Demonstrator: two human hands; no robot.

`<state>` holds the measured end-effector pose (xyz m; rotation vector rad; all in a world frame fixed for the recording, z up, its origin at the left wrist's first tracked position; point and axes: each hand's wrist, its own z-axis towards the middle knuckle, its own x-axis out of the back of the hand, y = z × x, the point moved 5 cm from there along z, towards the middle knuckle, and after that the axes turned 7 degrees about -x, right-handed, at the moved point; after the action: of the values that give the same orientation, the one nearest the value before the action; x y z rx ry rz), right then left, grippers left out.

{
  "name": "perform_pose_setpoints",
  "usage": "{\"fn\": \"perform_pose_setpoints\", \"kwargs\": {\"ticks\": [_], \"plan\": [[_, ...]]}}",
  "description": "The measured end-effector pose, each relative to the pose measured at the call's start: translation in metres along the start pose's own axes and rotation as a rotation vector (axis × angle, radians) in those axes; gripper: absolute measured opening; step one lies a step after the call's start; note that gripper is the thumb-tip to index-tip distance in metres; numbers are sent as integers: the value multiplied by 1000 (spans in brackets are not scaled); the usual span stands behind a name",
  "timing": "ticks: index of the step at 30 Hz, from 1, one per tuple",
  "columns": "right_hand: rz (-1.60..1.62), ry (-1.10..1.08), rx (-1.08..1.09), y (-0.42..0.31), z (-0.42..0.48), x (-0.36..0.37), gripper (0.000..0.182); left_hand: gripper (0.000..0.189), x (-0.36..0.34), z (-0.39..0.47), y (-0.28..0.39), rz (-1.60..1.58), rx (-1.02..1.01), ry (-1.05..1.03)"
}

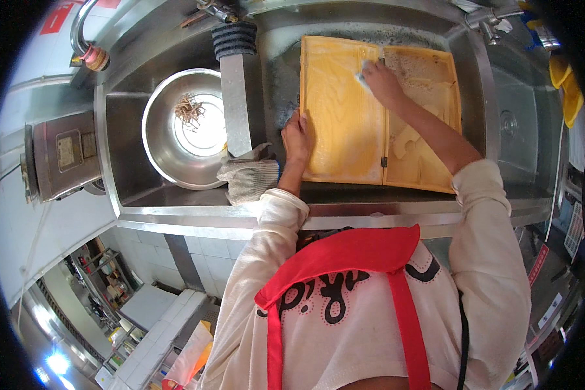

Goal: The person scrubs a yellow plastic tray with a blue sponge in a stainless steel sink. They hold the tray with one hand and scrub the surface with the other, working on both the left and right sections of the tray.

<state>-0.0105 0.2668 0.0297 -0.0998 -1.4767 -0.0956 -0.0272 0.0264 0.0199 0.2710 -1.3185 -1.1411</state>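
A hinged yellow wooden case [342, 141] lies unfolded in the middle sink basin, wet and partly sudsy. My right hand [382, 84] presses a small pale cloth or pad [364, 75] onto the left panel near the upper hinge. At the case's left edge, my left hand [297, 136] holds the rim, thumb towards the panel. The right half [419, 146] shows moulded or cut recesses and bubbles; my right forearm crosses over it. Cloudy suds [282, 63] lie in the basin around the case's upper left.
Left of the case, a metal divider [236, 107] carries a striped dark cloth [234, 40] and a grey knit glove [253, 178]. A steel bowl [161, 161] with thin brown sticks or strands [190, 111] stands in the left basin. Faucets [219, 10] overhang the back; another basin [514, 146] is at right.
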Motion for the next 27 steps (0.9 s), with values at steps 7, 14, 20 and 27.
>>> {"fn": "perform_pose_setpoints", "kwargs": {"ticks": [7, 14, 20, 27], "plan": [[459, -560, 280, -77, -117, 25, 23, 28, 1, -1, -9, 9, 48, -20], [588, -126, -4, -54, -63, 43, 42, 26, 4, 3, 0, -44, 98, -32], [392, -315, 316, -81, -89, 33, 50, 26, 5, 2, -7, -64, 53, 13], [312, 63, 74, -14, 6, -19, 41, 27, 18, 22, 31, -2, 270, -140]]}}
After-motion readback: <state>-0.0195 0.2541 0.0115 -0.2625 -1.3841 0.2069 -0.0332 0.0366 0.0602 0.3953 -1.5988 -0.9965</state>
